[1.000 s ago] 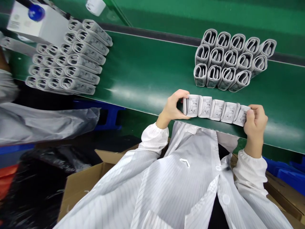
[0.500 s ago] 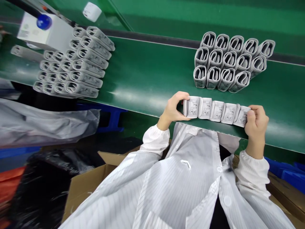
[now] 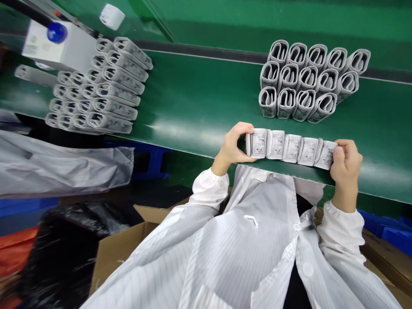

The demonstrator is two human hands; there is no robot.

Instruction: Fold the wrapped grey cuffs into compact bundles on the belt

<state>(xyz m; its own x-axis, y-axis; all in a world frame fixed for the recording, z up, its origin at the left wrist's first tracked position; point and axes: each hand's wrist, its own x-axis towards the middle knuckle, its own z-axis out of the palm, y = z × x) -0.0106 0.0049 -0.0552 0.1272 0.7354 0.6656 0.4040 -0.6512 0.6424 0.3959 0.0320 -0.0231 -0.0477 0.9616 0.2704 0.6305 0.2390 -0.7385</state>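
Note:
Between my hands I hold a row of several rolled grey fabric cuffs (image 3: 291, 149), pressed side by side, with printed diagrams on their faces. My left hand (image 3: 234, 143) pinches the row's left end, and my right hand (image 3: 346, 161) grips its right end. The row rests just over the front edge of the green conveyor belt (image 3: 199, 103). Behind it, a block of upright rolled cuffs (image 3: 309, 79) stands on the belt. A second group of rolled cuffs (image 3: 96, 90) lies further left, out of reach of both hands.
A white box with a blue cap (image 3: 59, 45) sits against the left group. A small white object (image 3: 112, 17) lies beyond it. Below the belt are a grey plastic sheet (image 3: 58, 165), a black bag (image 3: 61, 257), a cardboard box (image 3: 122, 253) and blue crates (image 3: 383, 231).
The view has shifted slightly, so the white box sits lower and the small white object further left. My hands still hold the row in the same way.

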